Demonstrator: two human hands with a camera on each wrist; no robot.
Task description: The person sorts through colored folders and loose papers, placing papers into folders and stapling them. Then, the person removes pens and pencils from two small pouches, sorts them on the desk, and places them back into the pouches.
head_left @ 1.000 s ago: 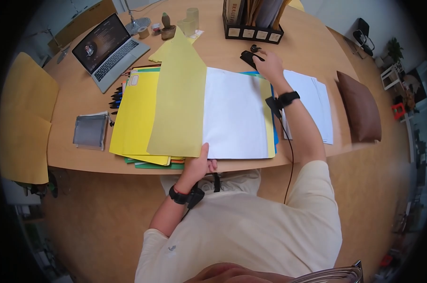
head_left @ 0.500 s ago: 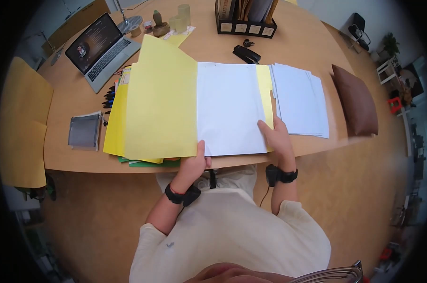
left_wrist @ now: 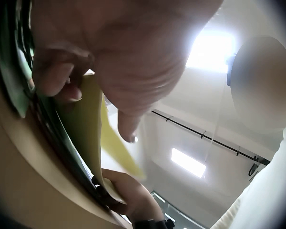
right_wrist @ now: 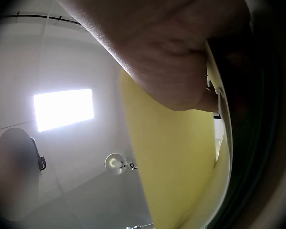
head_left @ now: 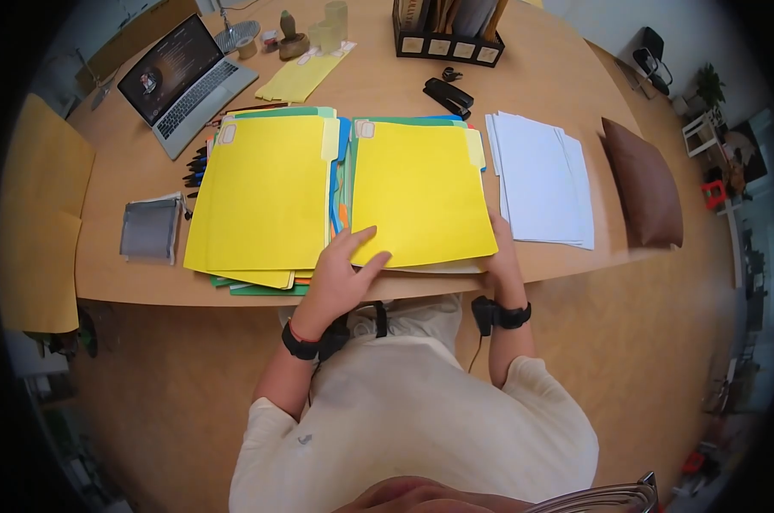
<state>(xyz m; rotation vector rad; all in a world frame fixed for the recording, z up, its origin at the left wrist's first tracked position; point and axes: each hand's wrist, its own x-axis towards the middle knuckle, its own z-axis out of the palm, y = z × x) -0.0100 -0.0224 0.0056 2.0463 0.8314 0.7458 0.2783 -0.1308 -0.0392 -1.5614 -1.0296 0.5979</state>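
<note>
A bright yellow folder (head_left: 421, 192) lies folded over in front of me, a sliver of white paper (head_left: 457, 268) showing under its bottom edge. My left hand (head_left: 336, 278) rests at its lower left corner, thumb and fingers spread over the cover. My right hand (head_left: 503, 256) grips the folder's right edge near the lower corner; its fingers are partly hidden by the cover. In the right wrist view the yellow cover (right_wrist: 171, 157) stands raised beside that hand. To the left is a stack of yellow folders (head_left: 263, 197), with green and blue ones beneath.
White sheets (head_left: 545, 184) lie to the right, near a brown cushion (head_left: 648, 188). Behind are a black stapler (head_left: 449, 97) and a file organizer (head_left: 449, 47). A laptop (head_left: 186, 81), pens (head_left: 197, 167), a grey pouch (head_left: 150, 231) and yellow label sheets (head_left: 306, 75) sit left and back.
The right hand came back from the stapler to the folder's right edge. The raised yellow cover has swung from left to right over the white paper. The left hand now lies on the cover.
</note>
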